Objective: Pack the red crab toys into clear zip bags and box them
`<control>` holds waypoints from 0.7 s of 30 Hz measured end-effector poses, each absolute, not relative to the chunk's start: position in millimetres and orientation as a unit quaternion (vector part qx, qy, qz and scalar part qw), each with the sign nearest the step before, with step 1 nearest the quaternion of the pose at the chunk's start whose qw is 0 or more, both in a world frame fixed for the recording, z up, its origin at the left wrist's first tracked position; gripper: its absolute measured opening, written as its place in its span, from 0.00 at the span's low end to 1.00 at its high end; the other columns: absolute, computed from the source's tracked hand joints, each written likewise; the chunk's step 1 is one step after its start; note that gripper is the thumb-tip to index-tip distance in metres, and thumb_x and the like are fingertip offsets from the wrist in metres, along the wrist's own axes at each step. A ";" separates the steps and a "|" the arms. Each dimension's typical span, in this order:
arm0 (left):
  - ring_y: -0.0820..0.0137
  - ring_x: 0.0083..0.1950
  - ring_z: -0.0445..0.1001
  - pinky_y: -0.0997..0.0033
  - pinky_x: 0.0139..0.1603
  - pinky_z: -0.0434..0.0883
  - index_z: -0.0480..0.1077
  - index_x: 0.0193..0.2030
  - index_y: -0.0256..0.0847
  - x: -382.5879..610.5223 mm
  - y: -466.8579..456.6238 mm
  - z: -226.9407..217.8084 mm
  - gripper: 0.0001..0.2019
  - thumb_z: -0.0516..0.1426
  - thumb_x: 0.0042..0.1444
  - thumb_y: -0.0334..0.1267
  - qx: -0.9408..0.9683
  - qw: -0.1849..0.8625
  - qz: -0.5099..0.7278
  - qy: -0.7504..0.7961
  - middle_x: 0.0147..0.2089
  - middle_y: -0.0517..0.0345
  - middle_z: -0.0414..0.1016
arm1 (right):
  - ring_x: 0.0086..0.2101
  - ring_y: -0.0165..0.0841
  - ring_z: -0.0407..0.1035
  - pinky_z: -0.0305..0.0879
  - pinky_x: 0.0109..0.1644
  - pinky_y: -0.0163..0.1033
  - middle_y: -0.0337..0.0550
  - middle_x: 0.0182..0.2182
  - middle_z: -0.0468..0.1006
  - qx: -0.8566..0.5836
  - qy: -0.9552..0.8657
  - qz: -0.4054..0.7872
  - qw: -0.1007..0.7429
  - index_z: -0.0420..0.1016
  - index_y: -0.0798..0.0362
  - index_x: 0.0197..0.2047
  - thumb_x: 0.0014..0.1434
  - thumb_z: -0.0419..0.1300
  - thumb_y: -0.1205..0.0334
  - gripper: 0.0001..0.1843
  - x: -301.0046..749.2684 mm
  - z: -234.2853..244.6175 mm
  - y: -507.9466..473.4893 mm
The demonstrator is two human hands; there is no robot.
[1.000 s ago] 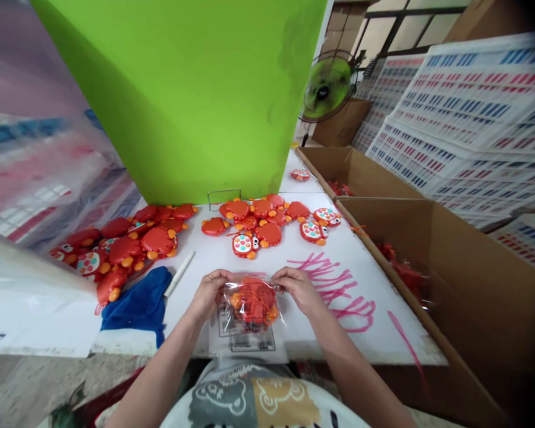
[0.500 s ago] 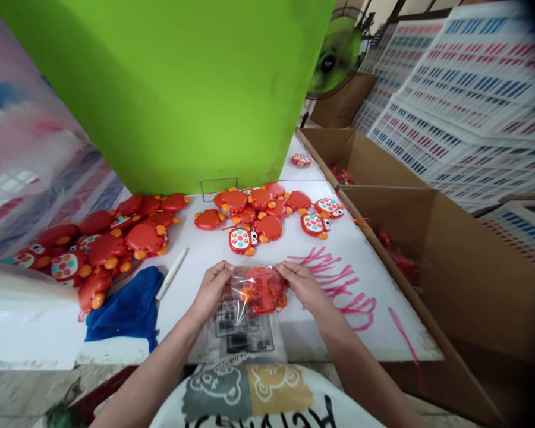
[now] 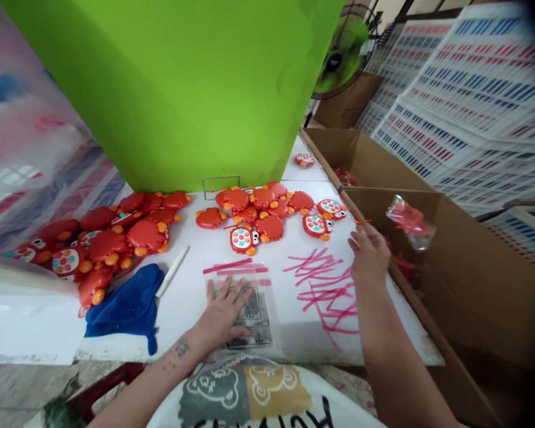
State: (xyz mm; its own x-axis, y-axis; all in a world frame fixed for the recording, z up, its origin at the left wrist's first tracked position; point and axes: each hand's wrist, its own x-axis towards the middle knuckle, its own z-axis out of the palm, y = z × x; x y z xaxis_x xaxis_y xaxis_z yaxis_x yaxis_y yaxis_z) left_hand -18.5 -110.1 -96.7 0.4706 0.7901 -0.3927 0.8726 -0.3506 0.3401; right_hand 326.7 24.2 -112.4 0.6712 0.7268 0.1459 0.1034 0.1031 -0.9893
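Note:
My left hand lies flat, fingers spread, on clear printed plastic bags at the table's front. Pink strips lie across the bags' top end. At the edge of the near cardboard box, my right hand is empty, its fingers loosely apart. A bagged red toy appears in mid-air over that box, away from the hand. Red turtle-like toys with orange feet lie beyond the bags; two with dotted white faces are nearest my right hand.
More pink strips are scattered on the white table. To the left are a heap of red toys, a blue cloth and a white pen-like stick. A green panel stands behind; a fan and stacked white crates are farther right.
The bagged toy has left both hands and is now over the box. My right hand has moved right to the box edge; my left hand has spread flat on the bags.

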 end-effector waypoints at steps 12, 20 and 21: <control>0.53 0.60 0.64 0.44 0.61 0.58 0.69 0.54 0.44 -22.1 -101.4 -94.3 0.24 0.61 0.51 0.49 0.845 0.267 0.070 0.458 0.57 0.47 0.70 | 0.56 0.50 0.56 0.49 0.60 0.57 0.53 0.56 0.65 -0.714 -0.626 0.136 0.285 0.73 0.49 0.48 0.49 0.62 0.49 0.24 282.8 -147.6 86.1; 0.60 0.49 0.67 0.60 0.48 0.67 0.68 0.47 0.39 -11.2 -71.9 -101.2 0.12 0.58 0.56 0.38 0.828 0.155 0.059 0.535 0.48 0.50 0.69 | 0.56 0.53 0.55 0.53 0.56 0.57 0.55 0.55 0.62 -0.717 -0.669 0.063 0.185 0.62 0.49 0.60 0.47 0.64 0.47 0.38 278.5 -151.2 81.0; 0.60 0.47 0.67 0.60 0.47 0.67 0.68 0.45 0.39 -9.6 -70.9 -104.1 0.11 0.58 0.56 0.38 0.827 0.143 0.052 0.541 0.47 0.50 0.69 | 0.54 0.50 0.57 0.54 0.57 0.55 0.55 0.53 0.65 -0.706 -0.679 0.073 0.189 0.63 0.50 0.59 0.48 0.63 0.50 0.36 279.1 -148.5 80.5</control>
State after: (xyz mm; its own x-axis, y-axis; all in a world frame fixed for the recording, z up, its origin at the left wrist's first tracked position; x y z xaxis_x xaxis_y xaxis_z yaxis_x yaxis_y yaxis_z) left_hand -9.6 -70.9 -104.1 0.4104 0.9093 -0.0692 0.8797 -0.3748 0.2926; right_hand 279.1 80.5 -148.5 0.0679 0.9859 0.1531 0.9307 -0.0073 -0.3658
